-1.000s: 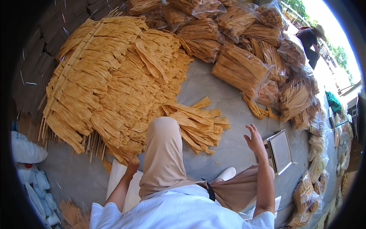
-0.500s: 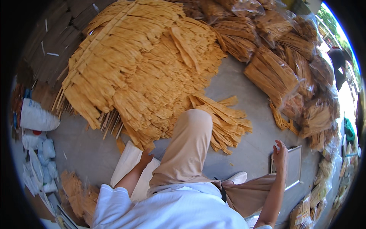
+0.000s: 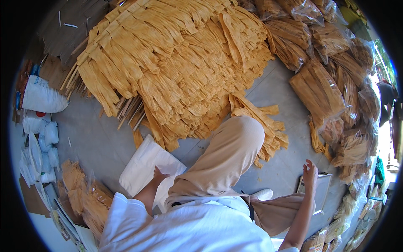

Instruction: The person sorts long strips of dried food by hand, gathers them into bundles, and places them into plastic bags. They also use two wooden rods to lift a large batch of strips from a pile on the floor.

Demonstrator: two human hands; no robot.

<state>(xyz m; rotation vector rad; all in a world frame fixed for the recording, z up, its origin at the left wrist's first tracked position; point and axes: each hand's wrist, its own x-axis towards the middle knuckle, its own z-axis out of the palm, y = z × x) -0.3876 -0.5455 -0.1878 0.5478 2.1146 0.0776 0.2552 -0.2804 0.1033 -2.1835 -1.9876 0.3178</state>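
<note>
My left hand is over a white plastic sheet or stack of bags lying on the floor by my leg. Its thumb and a finger stand apart, and nothing shows between them; whether it touches the plastic I cannot tell. On the right, my right hand is raised, empty, with its fingers loosely bent and apart. Below it a flat, pale-framed tray-like object is partly hidden by my forearm. Ahead of me rises a big heap of wrinkled yellow strips, many draped over thin sticks.
A loose bunch of yellow strips lies beyond my knee. Clear bags of browner strips are piled along the right. White sacks stand at the left, with another clear bag of strips nearer me.
My left hand has shifted from the far edge of the white plastic to over its middle. My knee and the heap now appear farther right in the view. My right hand stays raised.
</note>
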